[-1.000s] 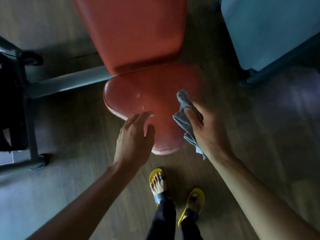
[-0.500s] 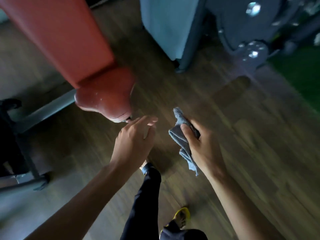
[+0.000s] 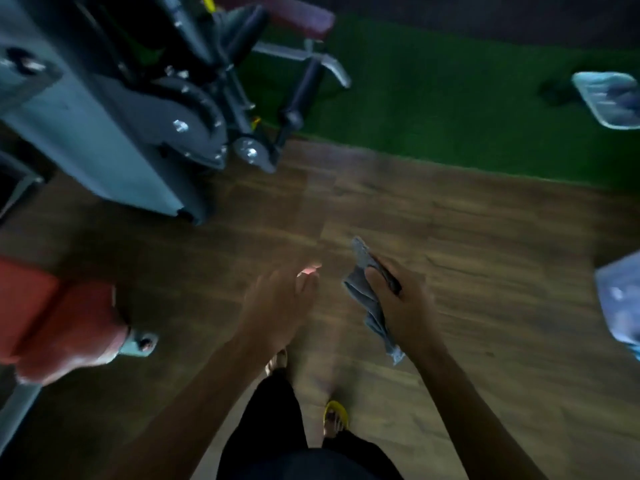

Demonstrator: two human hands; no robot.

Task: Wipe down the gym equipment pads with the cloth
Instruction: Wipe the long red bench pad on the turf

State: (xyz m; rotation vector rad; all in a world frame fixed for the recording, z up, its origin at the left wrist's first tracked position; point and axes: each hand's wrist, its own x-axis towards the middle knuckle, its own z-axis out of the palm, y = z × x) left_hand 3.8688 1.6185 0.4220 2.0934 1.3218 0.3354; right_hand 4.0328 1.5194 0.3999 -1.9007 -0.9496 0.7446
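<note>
Cloth: the crumpled grey cloth [image 3: 356, 289] is being gripped in the right hand [image 3: 401, 303], with the thumb pressed across it and the fingers curled beneath. It is being carried above the brown wood-plank floor [image 3: 485, 258], touching no pad, bunched so that a wiping face is ready.
Hanging tail: a loose end is being let dangle below the palm.
Left hand: the left hand [image 3: 273, 306] is being held out ahead with its fingers loosely extended and nothing grasped, though the fingertips are being smeared by motion blur. It is probably being held ready to steady a pad.
Red pad: the worn red vinyl seat pad [image 3: 62, 323] is being seen at the lower-left edge, well apart from both hands.
Pads ahead: the maroon padded rest [image 3: 287, 19] and the black foam roller [image 3: 304, 84] on the grey steel machine [image 3: 104, 133] are likely being approached.
Stage: judged a walk between stations, with no wiping being done.
</note>
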